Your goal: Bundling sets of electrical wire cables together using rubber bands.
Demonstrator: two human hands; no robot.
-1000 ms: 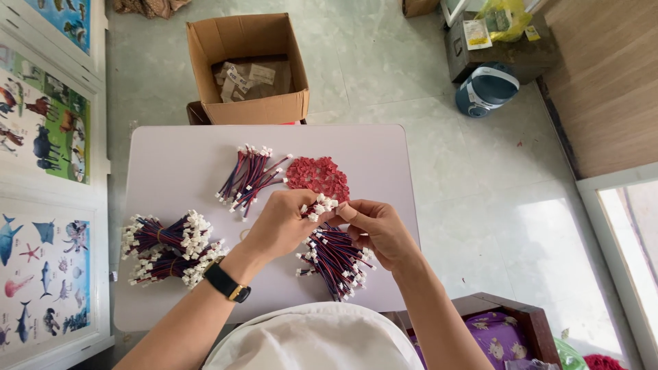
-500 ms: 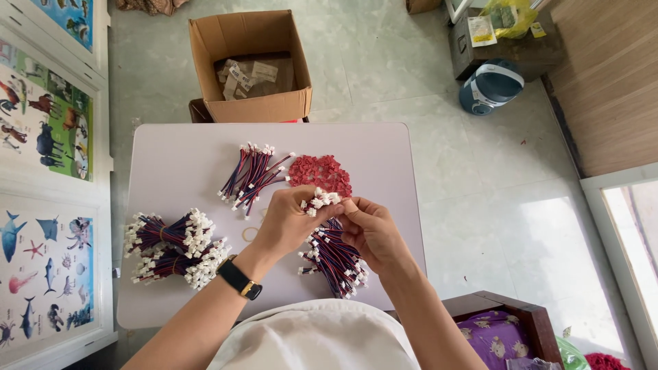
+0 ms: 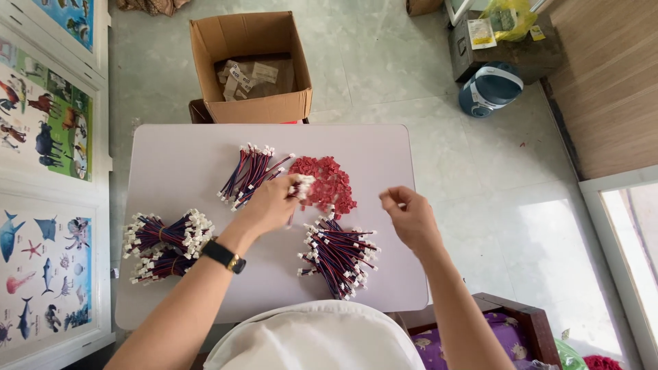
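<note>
Left hand (image 3: pixel 269 203): grip clenched on a small wire bundle (image 3: pixel 299 188), held over the surface (image 3: pixel 185 154) beside the red pile (image 3: pixel 327 182). Right hand (image 3: pixel 410 218): fingertips pinched together above the surface; contents cannot be determined. Loose wires (image 3: pixel 339 255) lie between both hands.

Matt cardboard box (image 3: pixel 251 67); smooth, probably plastic table (image 3: pixel 178 147).

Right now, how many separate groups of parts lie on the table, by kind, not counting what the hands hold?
Loose wire piles: 2, upper one and lower one
Tied wire bundles: 2, and
Red piece piles: 1
Total: 5
The left hand pinches a few wires; the right hand is off the table.
</note>
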